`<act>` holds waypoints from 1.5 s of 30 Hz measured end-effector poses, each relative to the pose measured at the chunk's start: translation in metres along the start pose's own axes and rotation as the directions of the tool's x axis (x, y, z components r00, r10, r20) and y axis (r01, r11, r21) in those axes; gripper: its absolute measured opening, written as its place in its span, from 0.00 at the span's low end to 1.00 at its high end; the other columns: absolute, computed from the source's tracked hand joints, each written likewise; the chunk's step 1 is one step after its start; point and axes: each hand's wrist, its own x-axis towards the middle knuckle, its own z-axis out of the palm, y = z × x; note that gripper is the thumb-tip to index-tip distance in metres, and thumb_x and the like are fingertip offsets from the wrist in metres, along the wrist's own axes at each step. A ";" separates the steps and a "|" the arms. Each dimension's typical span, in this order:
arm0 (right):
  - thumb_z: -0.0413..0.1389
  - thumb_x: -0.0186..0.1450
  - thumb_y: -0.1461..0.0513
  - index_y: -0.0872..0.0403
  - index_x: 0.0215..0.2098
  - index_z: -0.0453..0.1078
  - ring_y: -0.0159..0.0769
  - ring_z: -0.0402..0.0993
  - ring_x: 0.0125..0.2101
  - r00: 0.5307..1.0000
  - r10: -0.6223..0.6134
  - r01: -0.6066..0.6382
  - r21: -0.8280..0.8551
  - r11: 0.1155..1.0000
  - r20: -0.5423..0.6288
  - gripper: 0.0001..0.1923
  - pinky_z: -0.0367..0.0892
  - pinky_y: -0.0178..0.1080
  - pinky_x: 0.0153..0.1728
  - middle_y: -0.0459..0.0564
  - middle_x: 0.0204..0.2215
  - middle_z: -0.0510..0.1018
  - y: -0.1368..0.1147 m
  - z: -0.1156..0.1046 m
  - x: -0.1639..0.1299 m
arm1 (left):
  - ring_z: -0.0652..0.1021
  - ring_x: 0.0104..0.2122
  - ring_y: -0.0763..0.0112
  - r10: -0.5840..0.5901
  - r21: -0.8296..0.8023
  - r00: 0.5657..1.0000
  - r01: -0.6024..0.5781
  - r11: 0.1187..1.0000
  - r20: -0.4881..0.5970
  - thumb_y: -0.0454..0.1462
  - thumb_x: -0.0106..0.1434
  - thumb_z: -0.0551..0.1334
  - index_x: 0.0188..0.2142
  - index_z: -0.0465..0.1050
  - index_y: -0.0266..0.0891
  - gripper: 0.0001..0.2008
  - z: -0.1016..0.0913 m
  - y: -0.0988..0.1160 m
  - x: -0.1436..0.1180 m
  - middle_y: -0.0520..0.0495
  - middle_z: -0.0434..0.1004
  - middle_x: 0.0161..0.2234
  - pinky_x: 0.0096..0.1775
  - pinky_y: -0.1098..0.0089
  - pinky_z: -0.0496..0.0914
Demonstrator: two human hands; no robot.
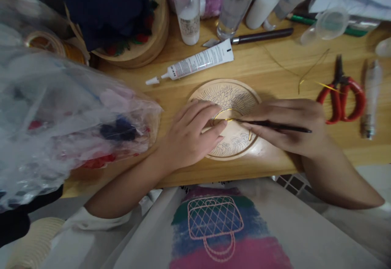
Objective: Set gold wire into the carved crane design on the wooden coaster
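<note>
A round pale wooden disc [220,151] with a raised rim lies on the table, its face covered in fine line drawings of feathers and waves. My left hand [195,134] rests flat over its left side, fingers stretched, with thumb and index tips beside a curved gold wire [222,112]. From the right, my right hand [287,124] pinches slim dark tweezers [275,126], whose tip meets the wire near the disc's middle. A short bent gold wire piece [250,135] sits on the disc below my right fingers. Both hands partly hide the drawing.
A white glue tube [200,60] lies behind the disc, its cap [152,81] beside the nozzle. Beyond are a craft knife [262,36] and several bottles [188,16]. Red-handled pliers [342,94] lie right, by loose gold wire [325,85]. Plastic bags [91,110] crowd the left.
</note>
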 end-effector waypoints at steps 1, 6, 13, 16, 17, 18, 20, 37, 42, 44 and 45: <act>0.63 0.62 0.66 0.49 0.42 0.76 0.35 0.82 0.33 1.000 -0.001 0.001 0.000 1.000 -0.002 0.10 0.75 0.36 0.31 0.46 0.33 0.83 0.000 0.000 0.000 | 0.73 0.54 0.58 0.001 0.000 1.000 -0.001 1.000 -0.001 0.37 0.66 0.61 0.46 0.74 0.39 0.10 0.000 0.000 0.000 0.40 0.74 0.51 0.57 0.53 0.68; 0.63 0.62 0.66 0.47 0.41 0.76 0.36 0.82 0.33 1.000 0.025 -0.025 0.002 1.000 -0.012 0.10 0.76 0.37 0.31 0.46 0.33 0.83 -0.002 -0.001 0.001 | 0.75 0.53 0.57 -0.034 0.065 0.999 0.035 0.997 -0.021 0.37 0.66 0.61 0.46 0.73 0.41 0.09 -0.005 -0.001 0.000 0.41 0.76 0.50 0.54 0.53 0.71; 0.64 0.62 0.66 0.50 0.40 0.76 0.35 0.81 0.31 1.000 0.006 -0.006 0.004 1.000 -0.016 0.08 0.75 0.36 0.30 0.47 0.31 0.83 0.000 -0.001 0.001 | 0.76 0.51 0.56 0.010 0.124 1.000 -0.006 0.992 -0.028 0.37 0.65 0.63 0.45 0.74 0.36 0.10 -0.008 -0.001 0.002 0.38 0.76 0.49 0.53 0.54 0.72; 0.63 0.62 0.66 0.49 0.40 0.76 0.35 0.81 0.32 1.000 0.004 -0.004 0.001 1.000 -0.016 0.09 0.76 0.36 0.30 0.47 0.32 0.83 0.001 -0.001 0.002 | 0.76 0.52 0.57 0.004 0.126 1.000 -0.002 0.992 -0.017 0.37 0.65 0.62 0.44 0.74 0.39 0.08 -0.007 0.000 0.002 0.41 0.76 0.49 0.54 0.54 0.72; 0.63 0.62 0.66 0.49 0.41 0.76 0.35 0.81 0.32 1.000 0.005 -0.005 -0.002 1.000 -0.010 0.09 0.76 0.36 0.30 0.46 0.32 0.83 0.001 0.000 0.002 | 0.76 0.52 0.57 0.002 0.123 1.000 0.000 0.992 -0.011 0.37 0.65 0.62 0.44 0.74 0.39 0.08 -0.007 0.000 0.002 0.41 0.76 0.49 0.54 0.54 0.72; 0.63 0.62 0.66 0.48 0.41 0.76 0.35 0.82 0.32 1.000 0.008 -0.008 -0.004 1.000 -0.005 0.09 0.76 0.36 0.30 0.46 0.33 0.83 0.001 -0.001 0.002 | 0.75 0.52 0.57 -0.002 0.117 1.000 0.002 0.993 -0.002 0.37 0.65 0.61 0.44 0.74 0.40 0.08 -0.007 0.000 0.002 0.41 0.76 0.50 0.54 0.54 0.71; 0.63 0.62 0.66 0.48 0.41 0.76 0.35 0.82 0.33 1.000 0.010 -0.010 -0.009 1.000 -0.002 0.10 0.76 0.36 0.31 0.47 0.33 0.83 0.000 -0.001 0.001 | 0.75 0.53 0.57 -0.008 0.108 1.000 0.007 0.994 0.008 0.36 0.66 0.61 0.45 0.73 0.40 0.09 -0.007 0.000 0.002 0.40 0.76 0.50 0.54 0.53 0.71; 0.63 0.62 0.67 0.53 0.39 0.76 0.35 0.81 0.31 1.000 -0.018 0.018 -0.008 1.000 0.006 0.07 0.73 0.35 0.31 0.49 0.32 0.83 0.000 -0.001 0.002 | 0.73 0.54 0.59 0.039 0.060 0.999 -0.038 0.997 -0.022 0.37 0.67 0.60 0.45 0.74 0.38 0.09 0.000 -0.001 0.000 0.41 0.74 0.50 0.56 0.55 0.69; 0.63 0.62 0.67 0.53 0.39 0.76 0.35 0.81 0.32 1.000 -0.008 0.008 0.005 1.000 0.005 0.08 0.73 0.35 0.31 0.49 0.31 0.82 0.000 -0.001 0.002 | 0.74 0.52 0.60 0.038 0.107 0.999 -0.035 0.994 -0.024 0.38 0.67 0.60 0.44 0.74 0.39 0.08 0.001 -0.001 0.000 0.44 0.75 0.50 0.55 0.56 0.71; 0.63 0.62 0.67 0.53 0.40 0.76 0.35 0.81 0.32 1.000 -0.009 0.009 0.009 1.000 0.012 0.08 0.73 0.35 0.31 0.49 0.31 0.82 0.001 -0.001 0.002 | 0.74 0.52 0.60 0.041 0.107 0.999 -0.037 0.994 -0.035 0.38 0.67 0.60 0.43 0.75 0.39 0.08 0.002 -0.001 0.000 0.43 0.75 0.50 0.55 0.55 0.71; 0.63 0.62 0.67 0.53 0.40 0.77 0.35 0.81 0.32 1.000 -0.011 0.011 0.011 1.000 0.015 0.08 0.73 0.35 0.31 0.49 0.32 0.82 0.001 -0.001 0.002 | 0.74 0.52 0.59 0.041 0.103 0.998 -0.036 0.994 -0.042 0.38 0.67 0.60 0.44 0.75 0.39 0.08 0.002 -0.001 0.000 0.43 0.75 0.50 0.56 0.55 0.71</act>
